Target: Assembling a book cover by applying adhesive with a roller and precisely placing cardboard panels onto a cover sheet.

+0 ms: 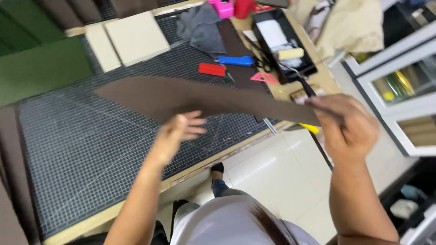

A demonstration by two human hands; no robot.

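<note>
Both hands have the long dark-brown curved strip of sheet material (pixel 181 97), lifted over the gridded cutting-mat surface (pixel 81 149). Right hand (pixel 347 124) pinches its right end shut; left hand (pixel 179 131) props the near edge, fingers loosely spread, probably to stop it sagging.

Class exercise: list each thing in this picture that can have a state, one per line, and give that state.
Brown sheet: lifted, held at both ends.
Left hand: fingers spread under the sheet.
Right hand: gripping the sheet's end.
Paint roller: resting in the black tray.
Grey cloth: crumpled on the grid mat.
</note>
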